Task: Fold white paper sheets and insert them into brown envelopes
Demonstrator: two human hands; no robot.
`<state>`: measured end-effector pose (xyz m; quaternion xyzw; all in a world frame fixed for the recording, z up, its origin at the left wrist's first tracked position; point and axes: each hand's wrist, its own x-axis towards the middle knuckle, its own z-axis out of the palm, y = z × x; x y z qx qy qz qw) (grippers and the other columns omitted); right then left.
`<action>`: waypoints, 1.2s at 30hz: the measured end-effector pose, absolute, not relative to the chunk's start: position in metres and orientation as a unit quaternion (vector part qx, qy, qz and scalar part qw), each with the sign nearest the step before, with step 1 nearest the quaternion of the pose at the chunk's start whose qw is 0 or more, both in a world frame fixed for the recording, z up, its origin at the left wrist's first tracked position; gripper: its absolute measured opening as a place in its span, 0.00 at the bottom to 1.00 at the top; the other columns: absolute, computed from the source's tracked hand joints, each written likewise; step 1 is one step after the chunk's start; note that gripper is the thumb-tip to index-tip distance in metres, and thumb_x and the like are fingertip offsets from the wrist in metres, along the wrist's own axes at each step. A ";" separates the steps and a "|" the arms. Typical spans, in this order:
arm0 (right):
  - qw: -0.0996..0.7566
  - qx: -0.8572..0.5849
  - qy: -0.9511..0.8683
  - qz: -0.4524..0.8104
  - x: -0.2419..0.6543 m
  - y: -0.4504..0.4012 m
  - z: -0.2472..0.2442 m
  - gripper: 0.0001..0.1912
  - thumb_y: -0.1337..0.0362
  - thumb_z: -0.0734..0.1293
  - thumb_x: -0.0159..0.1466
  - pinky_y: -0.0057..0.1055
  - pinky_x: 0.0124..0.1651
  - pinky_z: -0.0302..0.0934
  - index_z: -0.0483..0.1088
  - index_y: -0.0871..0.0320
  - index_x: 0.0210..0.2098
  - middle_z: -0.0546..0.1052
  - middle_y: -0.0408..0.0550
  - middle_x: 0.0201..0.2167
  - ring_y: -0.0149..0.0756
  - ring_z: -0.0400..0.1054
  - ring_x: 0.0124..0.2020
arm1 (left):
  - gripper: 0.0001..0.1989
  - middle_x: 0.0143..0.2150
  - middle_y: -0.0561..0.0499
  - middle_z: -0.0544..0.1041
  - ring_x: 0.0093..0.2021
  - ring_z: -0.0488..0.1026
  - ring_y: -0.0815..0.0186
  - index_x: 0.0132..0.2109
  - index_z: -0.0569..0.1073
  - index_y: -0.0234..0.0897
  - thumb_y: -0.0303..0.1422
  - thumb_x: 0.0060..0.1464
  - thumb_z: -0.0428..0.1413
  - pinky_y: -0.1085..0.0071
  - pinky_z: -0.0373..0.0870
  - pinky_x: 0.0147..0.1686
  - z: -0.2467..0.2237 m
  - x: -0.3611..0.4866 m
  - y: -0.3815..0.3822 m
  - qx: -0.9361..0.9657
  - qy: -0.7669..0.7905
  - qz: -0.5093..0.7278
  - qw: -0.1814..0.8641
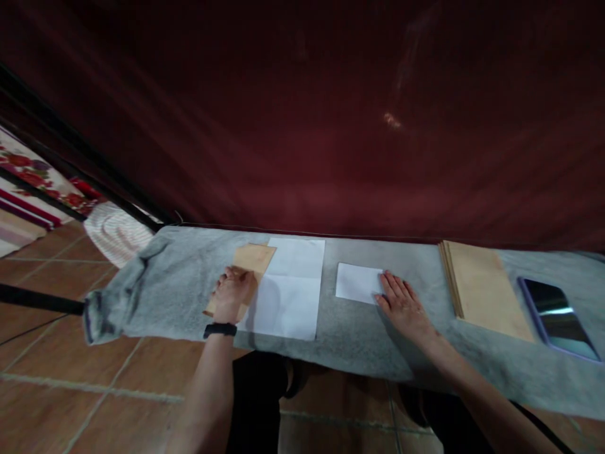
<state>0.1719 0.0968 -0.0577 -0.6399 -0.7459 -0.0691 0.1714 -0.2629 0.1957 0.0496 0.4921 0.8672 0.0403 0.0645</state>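
Observation:
My left hand (pixel 231 293), with a dark band at the wrist, rests on a brown paper envelope (pixel 255 257) with its fingers curled at the envelope's surface. Partly under that envelope lies a white sheet (pixel 293 290) with a crease across its middle. My right hand (pixel 401 302) lies flat, fingers stretched out, its fingertips touching the right edge of a smaller white folded paper (pixel 358 282). Farther right is a stack of brown envelopes (pixel 486 287), several layers showing at its left edge.
A phone (pixel 560 318) in a purple case lies right of the stack. Grey cloth (pixel 179 284) covers the narrow surface. Dark red fabric (pixel 307 126) hangs behind it. Black bars and floral cloth (pixel 38 170) are at the left, above the tiled floor (pixel 118 378).

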 end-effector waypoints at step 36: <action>0.125 -0.657 -0.739 -0.081 0.164 0.101 -0.041 0.29 0.55 0.55 0.74 0.50 0.68 0.51 0.61 0.66 0.68 0.63 0.59 0.70 0.53 0.60 0.67 | 0.18 0.27 0.60 0.78 0.30 0.77 0.72 0.36 0.75 0.42 0.13 0.47 0.54 0.79 0.73 0.37 0.035 -0.172 0.165 0.141 0.545 0.609 0.558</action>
